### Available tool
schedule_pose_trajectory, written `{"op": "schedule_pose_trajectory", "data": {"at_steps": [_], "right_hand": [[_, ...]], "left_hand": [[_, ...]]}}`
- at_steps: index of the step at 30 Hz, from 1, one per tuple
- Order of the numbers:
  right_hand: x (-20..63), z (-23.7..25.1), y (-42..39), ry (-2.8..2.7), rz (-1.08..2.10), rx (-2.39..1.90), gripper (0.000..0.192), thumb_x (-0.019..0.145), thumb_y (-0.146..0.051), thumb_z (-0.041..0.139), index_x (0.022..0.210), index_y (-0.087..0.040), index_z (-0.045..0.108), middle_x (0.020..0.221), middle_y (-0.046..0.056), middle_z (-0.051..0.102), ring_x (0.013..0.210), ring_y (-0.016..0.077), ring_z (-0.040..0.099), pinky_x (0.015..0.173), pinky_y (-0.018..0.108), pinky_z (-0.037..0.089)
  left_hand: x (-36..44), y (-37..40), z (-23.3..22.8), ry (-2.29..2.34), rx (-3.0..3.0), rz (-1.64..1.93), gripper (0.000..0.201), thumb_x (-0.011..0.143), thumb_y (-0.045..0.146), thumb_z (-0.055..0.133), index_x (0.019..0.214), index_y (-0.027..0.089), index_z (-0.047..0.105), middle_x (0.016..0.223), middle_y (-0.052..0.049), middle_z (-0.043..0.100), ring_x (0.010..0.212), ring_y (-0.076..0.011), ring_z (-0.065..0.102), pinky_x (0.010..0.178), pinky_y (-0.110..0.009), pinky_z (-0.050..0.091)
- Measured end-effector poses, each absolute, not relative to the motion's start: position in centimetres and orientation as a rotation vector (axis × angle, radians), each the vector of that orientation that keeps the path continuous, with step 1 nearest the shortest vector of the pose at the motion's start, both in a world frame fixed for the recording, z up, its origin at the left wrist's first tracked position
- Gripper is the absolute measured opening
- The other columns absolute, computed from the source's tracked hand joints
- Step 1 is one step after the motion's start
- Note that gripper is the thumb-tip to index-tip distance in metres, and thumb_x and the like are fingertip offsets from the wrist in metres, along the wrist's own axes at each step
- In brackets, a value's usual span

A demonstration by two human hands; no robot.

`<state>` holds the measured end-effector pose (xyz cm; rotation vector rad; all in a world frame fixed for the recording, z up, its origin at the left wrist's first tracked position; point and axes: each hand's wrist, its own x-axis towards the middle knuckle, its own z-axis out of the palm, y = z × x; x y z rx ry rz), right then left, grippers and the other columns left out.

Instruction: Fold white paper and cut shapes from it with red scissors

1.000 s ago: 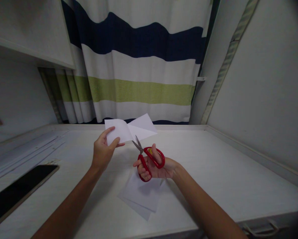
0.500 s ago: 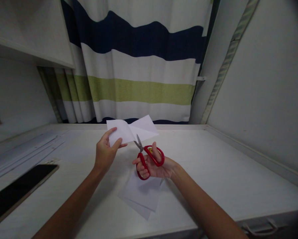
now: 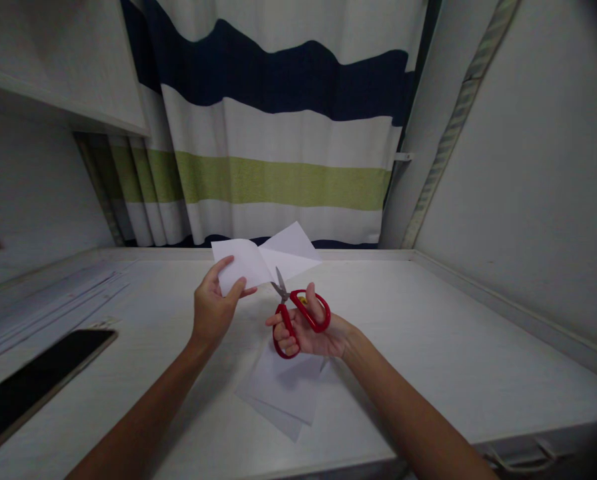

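Paper [image 3: 250, 263]: hovering toward the tabletop's [image 3: 403, 333] far edge.
Left hand [image 3: 213, 307]: you're pinching its left side.
Right hand [image 3: 321, 340]: you're gripping red scissors [image 3: 285, 296].
Blades [image 3: 281, 279]: apparently cutting; closing them is likely calling for steady paper.

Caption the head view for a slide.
Left hand holds white paper; right hand holds open red-handled scissors at the paper's edge.

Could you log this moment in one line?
left hand: holds paper | right hand: holds scissors, open | table: sheets, phone

Left grip [image 3: 214, 303] pinched, right grip [image 3: 311, 335] curled
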<state>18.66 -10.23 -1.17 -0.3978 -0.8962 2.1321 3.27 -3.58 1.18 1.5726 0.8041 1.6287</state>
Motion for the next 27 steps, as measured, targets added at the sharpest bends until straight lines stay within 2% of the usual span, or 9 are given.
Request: {"op": "schedule_pose_trajectory", "data": {"at_steps": [10,20,27], "right_hand": [[18.64,-1.1,-10.14,-0.897,2.144,-0.413,0.078,0.061,-0.073,0.018,0.081,-0.006,0.054,0.06,0.002,0.04,0.056,0.0101,0.035,0.051,0.022,0.024],[18.59,-1.27,-10.13,-0.908,2.142,-0.439,0.079,0.061,-0.074,0.017,0.081,-0.007,0.054,0.06,0.002,0.039,0.056,0.0099,0.033,0.049,0.023,0.023],[18.47,-1.14,-10.25,-0.881,2.146,-0.443,0.078,0.061,-0.074,0.019,0.083,-0.006,0.052,0.06,0.002,0.038,0.056,0.0101,0.031,0.049,0.022,0.022]], "left_hand": [[3.23,-3.55,1.04,0.814,1.562,1.626,0.046,0.063,0.022,0.058,0.108,0.016,0.048,0.114,-0.007,0.046,0.071,-0.0142,0.06,0.064,-0.029,0.054],[3.3,-3.52,0.94,0.768,1.545,1.629,0.046,0.065,0.022,0.057,0.109,0.015,0.047,0.117,-0.009,0.044,0.079,-0.0165,0.059,0.068,-0.03,0.053],[3.38,-3.66,0.89,0.816,1.552,1.612,0.046,0.064,0.023,0.058,0.108,0.016,0.047,0.111,-0.008,0.047,0.073,-0.0153,0.06,0.067,-0.031,0.053]]}}
